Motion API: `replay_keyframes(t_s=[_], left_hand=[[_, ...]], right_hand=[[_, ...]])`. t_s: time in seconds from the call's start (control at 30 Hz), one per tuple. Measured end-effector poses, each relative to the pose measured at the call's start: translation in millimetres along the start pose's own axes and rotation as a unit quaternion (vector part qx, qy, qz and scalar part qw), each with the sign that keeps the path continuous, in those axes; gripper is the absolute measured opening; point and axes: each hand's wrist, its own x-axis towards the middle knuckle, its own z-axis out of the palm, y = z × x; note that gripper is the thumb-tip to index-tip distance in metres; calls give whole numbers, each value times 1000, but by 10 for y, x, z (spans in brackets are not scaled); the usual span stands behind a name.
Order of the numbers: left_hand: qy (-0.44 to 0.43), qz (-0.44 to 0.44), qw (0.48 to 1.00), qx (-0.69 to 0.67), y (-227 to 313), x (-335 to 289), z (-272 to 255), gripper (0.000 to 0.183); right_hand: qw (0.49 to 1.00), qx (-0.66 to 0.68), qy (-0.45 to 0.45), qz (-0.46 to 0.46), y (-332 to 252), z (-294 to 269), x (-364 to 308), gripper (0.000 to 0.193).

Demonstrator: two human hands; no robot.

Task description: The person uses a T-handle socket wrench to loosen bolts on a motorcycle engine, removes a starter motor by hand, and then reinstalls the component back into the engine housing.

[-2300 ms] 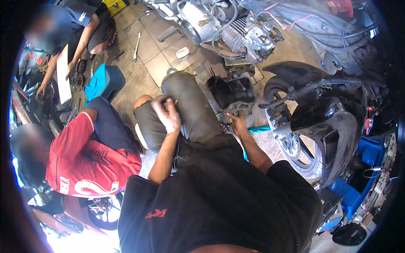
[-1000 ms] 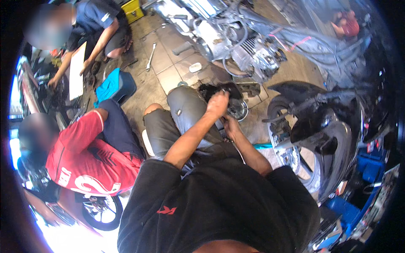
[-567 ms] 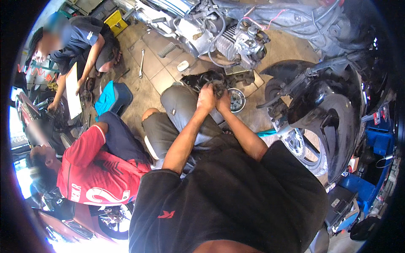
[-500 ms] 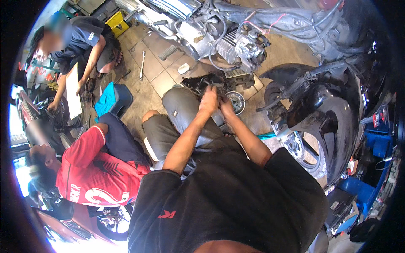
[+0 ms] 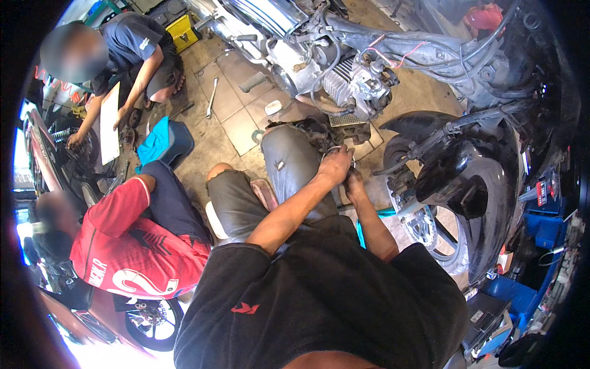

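My left hand point(image 5: 336, 165) is closed at the rim of a round metal part point(image 5: 332, 150), which it mostly covers. Just to its right and slightly nearer, my right hand point(image 5: 354, 185) is also closed, at the same part's right side. Its fingertips are partly hidden. Beyond my hands, a dark, greasy mechanical part point(image 5: 310, 130) lies on the floor by my knee, partly behind my trouser leg. A small metal ring point(image 5: 257, 136) rests on the tiles left of it.
A stripped motorcycle engine point(image 5: 353, 80) hangs in its frame ahead. Its front wheel point(image 5: 424, 230) and black fairing point(image 5: 461, 184) stand right. A wrench point(image 5: 212, 98) and coil spring point(image 5: 252, 82) lie on the tiles. Two people work at left, near a blue-grey bin point(image 5: 176, 144).
Both hands have moved right and nearer, from the dark part to the round metal part. My view has shifted slightly, and the small ring has come into sight.
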Motion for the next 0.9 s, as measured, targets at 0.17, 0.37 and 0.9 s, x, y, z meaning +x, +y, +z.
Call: replay_keyframes(t_s=[0.17, 0.37, 0.9], left_hand=[[137, -46, 960, -239, 34, -130, -286, 45], [462, 16, 881, -104, -321, 254, -1099, 37], [297, -88, 943, 124, -468, 1522, -1879, 18]], right_hand=[[966, -217, 100, 97, 402, -224, 493, 21], [950, -274, 144, -31, 808, -1038, 990, 32], [844, -517, 113, -89, 1644, -2655, 633, 32]])
